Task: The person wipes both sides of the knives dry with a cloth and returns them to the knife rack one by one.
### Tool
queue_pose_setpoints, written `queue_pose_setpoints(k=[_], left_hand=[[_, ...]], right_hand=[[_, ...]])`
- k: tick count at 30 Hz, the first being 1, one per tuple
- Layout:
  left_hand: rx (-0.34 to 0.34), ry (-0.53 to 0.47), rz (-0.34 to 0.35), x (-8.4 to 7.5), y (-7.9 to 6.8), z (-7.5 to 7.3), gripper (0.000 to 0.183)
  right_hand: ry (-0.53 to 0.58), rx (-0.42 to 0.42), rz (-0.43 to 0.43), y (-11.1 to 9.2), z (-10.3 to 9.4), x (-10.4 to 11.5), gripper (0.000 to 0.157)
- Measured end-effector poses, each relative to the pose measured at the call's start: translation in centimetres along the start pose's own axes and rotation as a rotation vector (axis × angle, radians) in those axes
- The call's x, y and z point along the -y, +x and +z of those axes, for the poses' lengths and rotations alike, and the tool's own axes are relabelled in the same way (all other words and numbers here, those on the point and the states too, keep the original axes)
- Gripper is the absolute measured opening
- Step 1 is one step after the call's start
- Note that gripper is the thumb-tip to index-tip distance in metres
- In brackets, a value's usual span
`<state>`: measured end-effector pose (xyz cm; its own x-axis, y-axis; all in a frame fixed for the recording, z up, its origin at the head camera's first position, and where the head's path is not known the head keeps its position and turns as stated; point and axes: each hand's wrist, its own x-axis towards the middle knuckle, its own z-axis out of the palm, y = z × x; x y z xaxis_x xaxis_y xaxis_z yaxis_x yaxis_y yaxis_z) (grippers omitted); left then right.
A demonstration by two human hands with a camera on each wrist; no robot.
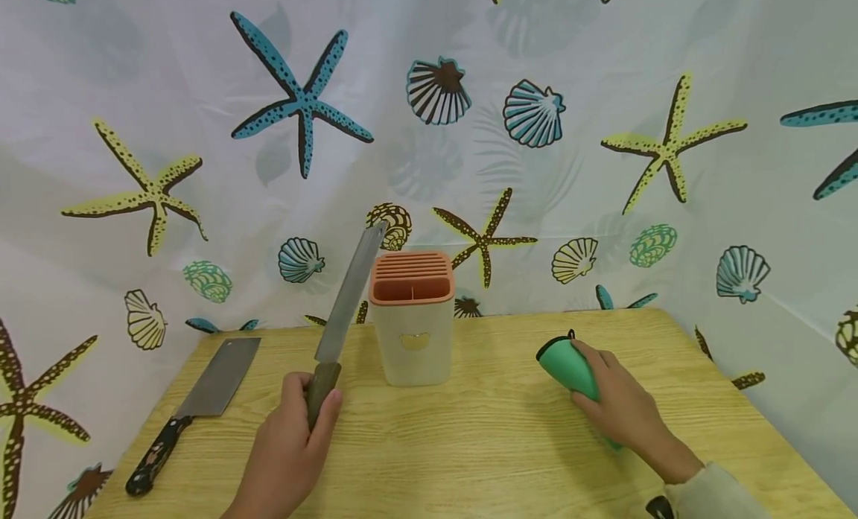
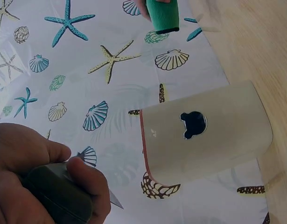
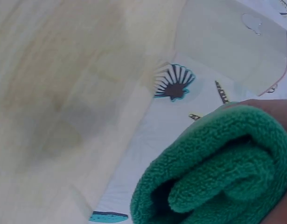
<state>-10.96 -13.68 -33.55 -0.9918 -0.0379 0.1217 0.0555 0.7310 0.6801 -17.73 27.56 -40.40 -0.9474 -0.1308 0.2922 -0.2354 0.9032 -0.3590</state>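
My left hand (image 1: 284, 444) grips a kitchen knife (image 1: 348, 299) by its dark olive handle, the long blade pointing up and away with a small hole near its tip. In the left wrist view that handle (image 2: 59, 193) lies between thumb and fingers. Over at the right, my right hand (image 1: 620, 400) holds a rolled green towel (image 1: 570, 366) with a black edge and a small loop. Its coiled, fluffy end (image 3: 218, 172) fills the lower right of the right wrist view. A cream knife block (image 1: 415, 348) with an orange slotted top stands upright between the hands.
A cleaver (image 1: 221, 377) with a worn black handle lies at the table's left side. A small black object (image 1: 659, 507) sits by the right sleeve. Behind the wooden table (image 1: 496, 430) hangs a curtain (image 1: 429, 161) printed with starfish and shells.
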Motion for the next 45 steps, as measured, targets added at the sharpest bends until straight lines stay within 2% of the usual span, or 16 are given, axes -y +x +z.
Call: queue_pose_setpoints(k=[6,16,20,25,31,36,41,45], left_hand=[[0.047,-0.11,0.007,-0.4,-0.5,1.5,0.044],[0.109,-0.31,-0.013,-1.2,-0.4,2.5,0.039],[0.125,-0.322,-0.017,-1.2,-0.4,2.9,0.042],[0.113,-0.347,-0.016,-1.2,-0.4,3.4,0.038],[0.127,-0.418,0.001,-1.3,-0.6,3.9,0.039],[0.167,-0.398,-0.002,-1.3,-0.8,4.3,0.042],[0.176,-0.348,-0.001,-1.2,-1.0,4.7,0.044],[0.219,-0.39,-0.014,-1.3,-1.2,5.0,0.053]], right_hand=[[0.024,-0.044,-0.02,0.6,-1.0,1.1,0.071],[0.06,-0.104,-0.099,2.5,-2.4,2.9,0.072],[0.077,-0.132,-0.131,3.3,-2.8,4.0,0.071],[0.11,-0.161,-0.167,4.0,-3.2,5.4,0.067],[0.151,-0.156,-0.179,4.6,-3.2,6.9,0.064],[0.174,-0.178,-0.202,5.0,-3.2,7.9,0.065],[0.198,-0.225,-0.246,5.4,-3.4,8.8,0.064],[0.213,-0.268,-0.278,5.7,-3.6,9.5,0.064]])
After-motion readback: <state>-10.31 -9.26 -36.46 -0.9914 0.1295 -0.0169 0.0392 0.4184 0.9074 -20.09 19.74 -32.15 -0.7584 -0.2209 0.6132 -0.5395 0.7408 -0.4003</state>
